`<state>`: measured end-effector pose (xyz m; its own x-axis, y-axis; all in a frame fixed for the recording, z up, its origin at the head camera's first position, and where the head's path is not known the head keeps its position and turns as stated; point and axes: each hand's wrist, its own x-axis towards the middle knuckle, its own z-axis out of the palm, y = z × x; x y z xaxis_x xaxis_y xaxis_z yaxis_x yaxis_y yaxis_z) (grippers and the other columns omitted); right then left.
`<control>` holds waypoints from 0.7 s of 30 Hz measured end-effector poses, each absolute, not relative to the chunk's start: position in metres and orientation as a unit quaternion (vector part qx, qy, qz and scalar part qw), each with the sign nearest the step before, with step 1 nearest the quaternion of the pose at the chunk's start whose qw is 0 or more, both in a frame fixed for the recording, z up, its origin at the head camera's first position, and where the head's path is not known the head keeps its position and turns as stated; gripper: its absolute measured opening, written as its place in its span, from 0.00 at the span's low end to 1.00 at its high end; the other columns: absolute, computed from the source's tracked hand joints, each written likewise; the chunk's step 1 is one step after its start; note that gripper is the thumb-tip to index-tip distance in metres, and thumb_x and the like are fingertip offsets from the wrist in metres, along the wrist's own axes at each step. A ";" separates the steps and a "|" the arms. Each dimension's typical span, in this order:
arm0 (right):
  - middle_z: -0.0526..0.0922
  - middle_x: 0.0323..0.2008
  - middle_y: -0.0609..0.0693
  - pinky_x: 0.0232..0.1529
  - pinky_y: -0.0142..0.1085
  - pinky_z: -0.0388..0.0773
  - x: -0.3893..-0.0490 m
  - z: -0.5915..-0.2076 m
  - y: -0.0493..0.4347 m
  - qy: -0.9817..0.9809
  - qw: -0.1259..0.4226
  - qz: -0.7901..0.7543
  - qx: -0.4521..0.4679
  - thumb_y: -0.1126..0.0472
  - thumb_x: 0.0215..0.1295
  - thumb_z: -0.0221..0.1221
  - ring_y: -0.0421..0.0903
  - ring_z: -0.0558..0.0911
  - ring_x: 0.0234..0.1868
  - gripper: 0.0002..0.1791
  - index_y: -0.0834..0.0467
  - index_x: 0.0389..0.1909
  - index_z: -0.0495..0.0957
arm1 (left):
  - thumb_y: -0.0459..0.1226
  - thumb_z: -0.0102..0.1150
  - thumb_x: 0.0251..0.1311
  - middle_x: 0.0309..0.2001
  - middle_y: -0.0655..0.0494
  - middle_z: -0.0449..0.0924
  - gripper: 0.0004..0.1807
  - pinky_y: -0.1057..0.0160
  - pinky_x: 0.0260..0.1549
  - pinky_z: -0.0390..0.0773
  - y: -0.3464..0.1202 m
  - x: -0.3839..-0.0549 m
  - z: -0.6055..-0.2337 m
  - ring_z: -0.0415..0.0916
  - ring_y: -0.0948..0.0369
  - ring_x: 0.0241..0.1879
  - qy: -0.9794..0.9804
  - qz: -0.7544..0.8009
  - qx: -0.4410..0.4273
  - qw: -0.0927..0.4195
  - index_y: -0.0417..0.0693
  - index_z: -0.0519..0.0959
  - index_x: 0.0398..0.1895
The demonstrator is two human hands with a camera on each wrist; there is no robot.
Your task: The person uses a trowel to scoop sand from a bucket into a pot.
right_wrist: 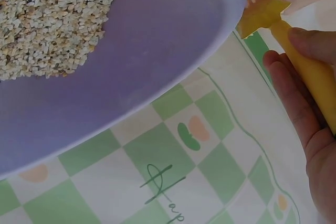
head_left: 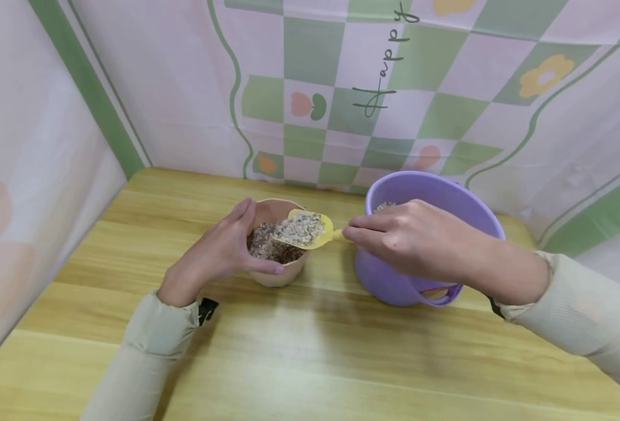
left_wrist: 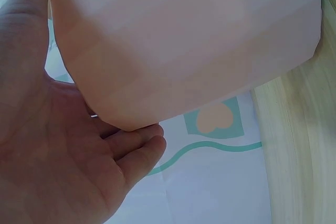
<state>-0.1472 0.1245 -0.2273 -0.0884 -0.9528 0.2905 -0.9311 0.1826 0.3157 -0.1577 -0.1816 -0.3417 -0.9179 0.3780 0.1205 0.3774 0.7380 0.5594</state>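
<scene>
My right hand (head_left: 415,240) pinches the loaded yellow scoop (head_left: 327,233) over the pot (head_left: 281,276), left of the purple bucket (head_left: 386,279), so I should tip slowly, my left hand (head_left: 217,245) steadying, thumb and fingers spread round the pot.

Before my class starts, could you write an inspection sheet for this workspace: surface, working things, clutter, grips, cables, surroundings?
Surface: wood-grain table.
Peach pot: holds a mix of brown and pale grains.
Yellow scoop: loaded with pale grit, its front over the pot's opening.
Purple bucket: stands right of the pot in the head view, with more pale grit inside.
Clutter: nothing seen.
Left grip: holds the pot, thumb on the near side.
Right grip: holds the scoop's handle.
Cables: nothing seen.
Surroundings: printed cloth behind the table, with green checks and "Happy".
</scene>
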 end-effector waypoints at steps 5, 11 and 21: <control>0.84 0.35 0.49 0.15 0.34 0.76 -0.146 -0.227 0.123 -0.739 0.213 -0.039 0.638 0.78 0.53 0.62 0.44 0.77 0.21 0.13 0.65 0.40 0.79 | 0.70 0.74 0.33 0.76 0.41 0.52 0.75 0.45 0.64 0.69 -0.181 -0.157 -0.341 0.62 0.44 0.69 0.933 0.303 0.195 0.008 0.36 0.50 0.78; 0.85 0.37 0.50 0.18 0.36 0.79 -0.146 -0.227 0.124 -0.747 0.197 -0.043 0.633 0.77 0.51 0.64 0.45 0.81 0.24 0.15 0.65 0.41 0.80 | 0.73 0.72 0.30 0.61 0.46 0.65 0.68 0.49 0.54 0.76 -0.181 -0.159 -0.342 0.73 0.48 0.54 0.930 0.303 0.211 -0.005 0.39 0.61 0.70; 0.86 0.40 0.51 0.24 0.39 0.83 -0.147 -0.224 0.122 -0.750 0.178 -0.048 0.635 0.78 0.50 0.65 0.48 0.85 0.30 0.18 0.66 0.44 0.81 | 0.70 0.74 0.32 0.62 0.46 0.65 0.66 0.48 0.53 0.76 -0.183 -0.160 -0.342 0.72 0.49 0.54 0.930 0.302 0.207 -0.004 0.39 0.60 0.70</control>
<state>-0.1473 0.1224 -0.2242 -0.1303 -0.9698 0.2062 -0.9353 0.1892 0.2990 -0.1598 -0.1825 -0.3425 -0.9145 0.3824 0.1321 0.3870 0.7317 0.5611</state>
